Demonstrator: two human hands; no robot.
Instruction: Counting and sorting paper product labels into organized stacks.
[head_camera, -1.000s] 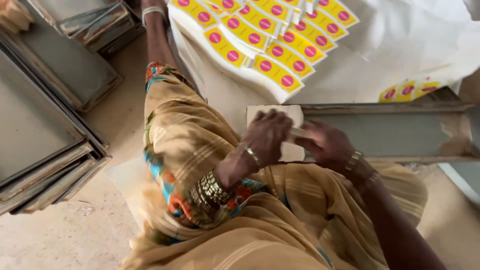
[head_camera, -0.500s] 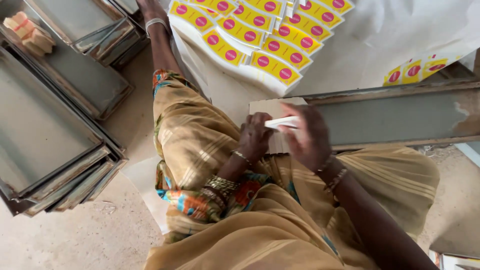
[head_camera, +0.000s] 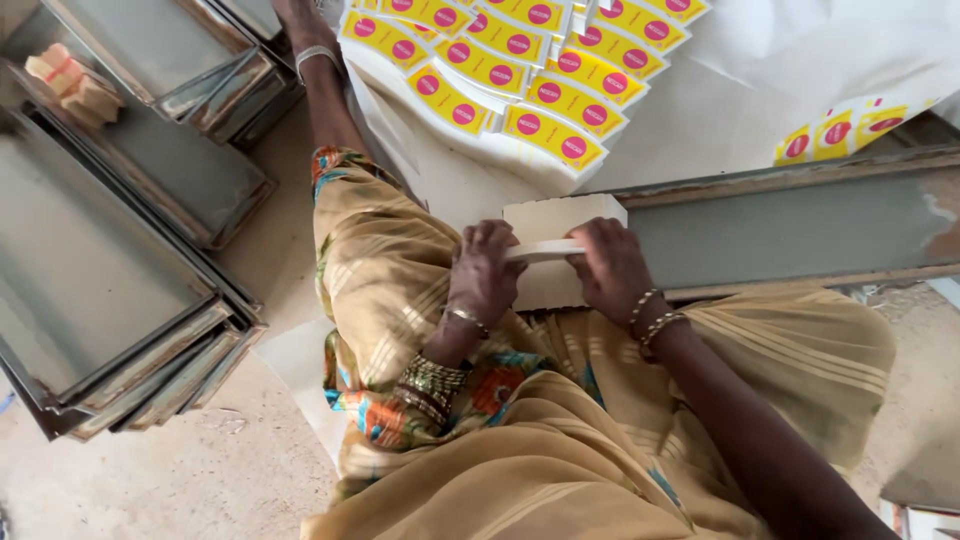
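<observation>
White slab (head_camera: 545, 250) now level, left hand (head_camera: 483, 275), right hand (head_camera: 612, 268) pinching its ends, tray edge (head_camera: 780, 180) adjacent

Smooth matt white bar (head_camera: 548, 250) in my hands, dull scuffed metal trays (head_camera: 100, 300), glossy yellow paper labels (head_camera: 520, 60), soft golden cloth (head_camera: 560, 440)

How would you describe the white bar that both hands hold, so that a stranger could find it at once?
Start at the long grey metal tray lying across the person's lap. At its left end the left hand and right hand meet, and between them runs the thin white bar. Unlike the yellow packets beyond, it is plain and unwrapped.
</observation>
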